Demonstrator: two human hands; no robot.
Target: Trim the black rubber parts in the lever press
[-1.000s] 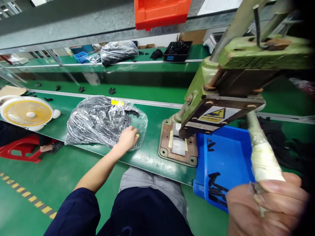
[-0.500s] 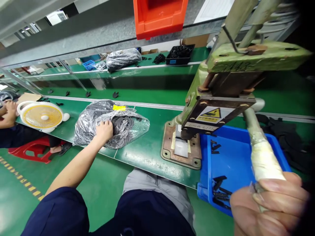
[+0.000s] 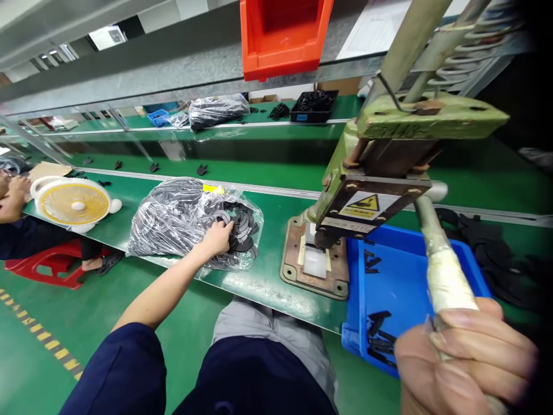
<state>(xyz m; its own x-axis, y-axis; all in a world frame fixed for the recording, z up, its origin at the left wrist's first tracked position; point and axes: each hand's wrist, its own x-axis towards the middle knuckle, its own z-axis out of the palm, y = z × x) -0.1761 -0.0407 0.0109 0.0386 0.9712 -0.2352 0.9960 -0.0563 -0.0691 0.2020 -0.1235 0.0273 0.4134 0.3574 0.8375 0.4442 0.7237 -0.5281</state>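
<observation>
Fingers (image 3: 228, 226) of the left hand (image 3: 216, 238) touch the dark parts

Bent fairly narrow, the left fingertips rest at the near edge of the loose curved parts (image 3: 244, 229), left of the picture's centre. Whether a part is pinched between them cannot be told. The pile spreads from just under the fingertips toward the right of the frame, inside the clear end of the plastic bag (image 3: 162, 219). The bag's long axis runs roughly left to right along the green bench (image 3: 259, 282); the parts themselves lie at mixed angles, several overlapping, so no single axis serves for all. The forearm comes up from the lower left, and the fingers point to the upper right.

Of the two hands, the left is plainly the nearer. The right hand (image 3: 469, 357), at the lower right, is closed around the wrapped handle (image 3: 451, 279) of the press (image 3: 375, 178), well apart from the bag. Between bag and handle, right of centre, stand the press's base plate (image 3: 294, 253) and the blue bin (image 3: 406, 288).
</observation>
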